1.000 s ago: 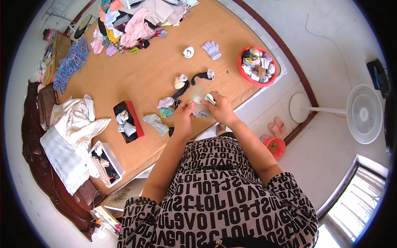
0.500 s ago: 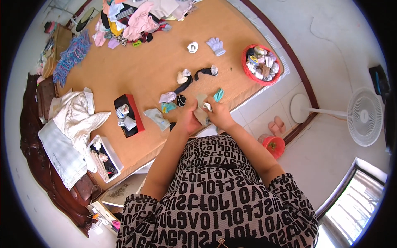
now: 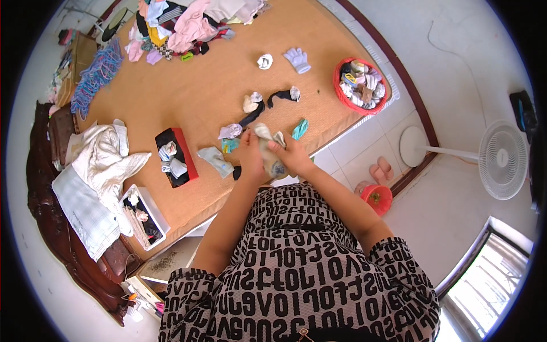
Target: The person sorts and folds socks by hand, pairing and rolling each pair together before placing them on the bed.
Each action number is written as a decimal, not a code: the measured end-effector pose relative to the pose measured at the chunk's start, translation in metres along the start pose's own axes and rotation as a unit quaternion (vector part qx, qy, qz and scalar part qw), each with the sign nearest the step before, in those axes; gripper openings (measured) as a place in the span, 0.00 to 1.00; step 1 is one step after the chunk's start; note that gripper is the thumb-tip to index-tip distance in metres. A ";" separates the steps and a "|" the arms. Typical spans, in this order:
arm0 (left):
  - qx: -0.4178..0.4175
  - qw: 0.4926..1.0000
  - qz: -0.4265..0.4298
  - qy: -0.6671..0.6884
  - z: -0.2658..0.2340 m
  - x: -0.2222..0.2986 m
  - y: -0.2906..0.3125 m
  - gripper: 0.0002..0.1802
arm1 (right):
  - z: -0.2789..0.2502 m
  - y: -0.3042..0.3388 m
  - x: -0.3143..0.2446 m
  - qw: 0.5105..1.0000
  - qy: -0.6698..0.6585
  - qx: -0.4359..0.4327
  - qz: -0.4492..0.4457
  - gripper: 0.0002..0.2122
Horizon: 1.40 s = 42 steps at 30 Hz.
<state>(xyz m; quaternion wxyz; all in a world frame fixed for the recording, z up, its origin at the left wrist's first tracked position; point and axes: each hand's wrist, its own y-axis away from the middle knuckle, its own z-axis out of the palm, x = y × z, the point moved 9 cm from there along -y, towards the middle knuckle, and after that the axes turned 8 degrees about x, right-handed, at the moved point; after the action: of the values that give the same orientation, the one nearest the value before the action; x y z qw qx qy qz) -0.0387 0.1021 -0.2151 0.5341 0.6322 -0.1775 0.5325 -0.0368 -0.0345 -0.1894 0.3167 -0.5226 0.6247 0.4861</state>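
Observation:
A beige sock (image 3: 268, 149) stretches between my two hands above the near edge of the mat-covered bed. My left hand (image 3: 251, 157) grips its left side, with the fingers curled around the fabric. My right hand (image 3: 293, 155) pinches its upper right edge, and a patterned part hangs low between the hands. Close by on the bed lie a teal sock (image 3: 300, 129), a pale lilac sock (image 3: 231, 131), a light grey-blue sock (image 3: 214, 161), a long black sock (image 3: 252, 117) and a dark sock with a pale end (image 3: 284, 96).
A red basket (image 3: 337, 94) full of rolled socks stands at the right edge. Left are a black-and-red box (image 3: 186, 149) and a white bin (image 3: 158, 222), both holding socks. A clothes pile (image 3: 188, 28) and a lilac glove (image 3: 297, 60) lie farther back. A fan (image 3: 501, 159) stands right.
My hands have shifted slightly left and turned the beige sock, so its pale opening now points upward and a patterned part shows below. The left hand has risen a little.

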 end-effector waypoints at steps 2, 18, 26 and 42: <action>-0.022 0.994 0.078 -0.072 0.009 0.003 0.007 0.10 | -0.002 -0.004 0.001 0.999 -0.049 0.000 0.011 0.18; 0.000 0.997 0.043 0.072 0.013 0.045 -0.015 0.11 | -0.013 -0.017 -0.008 0.905 -0.370 -0.081 0.195 0.24; 0.042 0.935 0.253 -0.245 0.040 0.117 0.004 0.06 | -0.031 -0.032 -0.039 0.845 -0.509 -0.129 0.096 0.24; -0.100 0.898 0.325 -0.278 0.076 0.131 0.011 0.10 | -0.049 -0.042 -0.060 0.936 -0.352 -0.006 -0.013 0.04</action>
<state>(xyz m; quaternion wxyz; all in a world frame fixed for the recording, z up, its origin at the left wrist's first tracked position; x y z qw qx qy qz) 0.0378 0.0775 -0.0858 0.3209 0.6045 -0.5667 0.4587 0.0241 -0.0590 -0.1310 0.5193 -0.3283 0.4634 0.6385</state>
